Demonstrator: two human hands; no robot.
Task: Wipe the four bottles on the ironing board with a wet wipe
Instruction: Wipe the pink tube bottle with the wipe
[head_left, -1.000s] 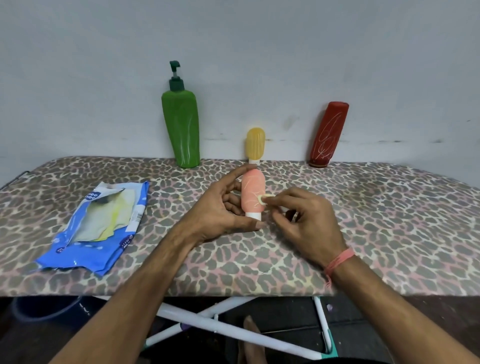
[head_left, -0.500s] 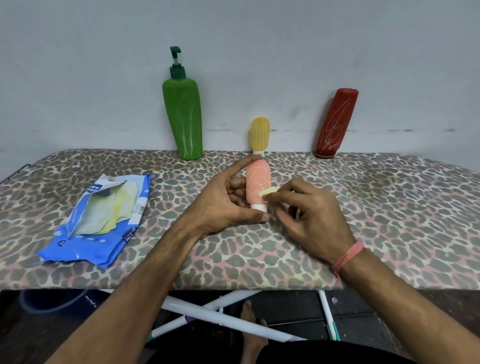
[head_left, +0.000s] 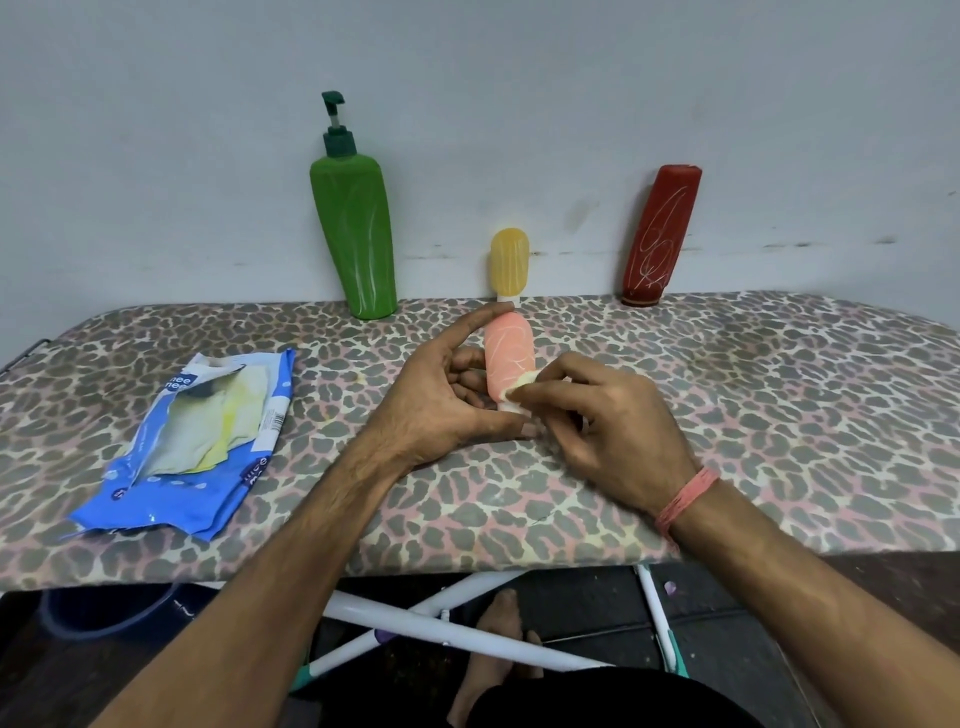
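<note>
The leopard-print ironing board (head_left: 727, 415) bears green (head_left: 356, 234), yellow (head_left: 510, 260), red bottles (head_left: 657, 234), perhaps wall-propped, and a wipes pack (head_left: 197, 447).

Both my forearms are bare to the bottom of the view, with no sleeves showing. Around my right wrist sits a band of pinkish-red thread (head_left: 687, 500), wound in several thin strands, with one loose end trailing from it. My left wrist carries nothing. My fingers wear no rings. Below, one bare foot (head_left: 498, 631) shows, and dark cloth (head_left: 613, 699) covers my lap.
</note>
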